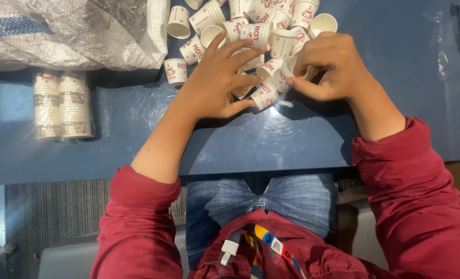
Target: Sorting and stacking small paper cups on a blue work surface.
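Paper cups point(250, 31), small and white with red print, lie heaped at the upper centre of the blue worktop point(292, 139). Right hand point(329, 64) has its grip pinched shut on one cup point(288, 68); left hand point(217, 82), fingers spread, rests on a fallen cup point(264, 96). Two sleeved cup stacks point(62, 106) lie at left, below a woven sack point(70, 31).

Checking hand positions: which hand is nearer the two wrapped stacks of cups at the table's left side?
Left. The left hand lies on the loose paper cups, right of the wrapped stacks. The right hand is farther right, pinching one cup.
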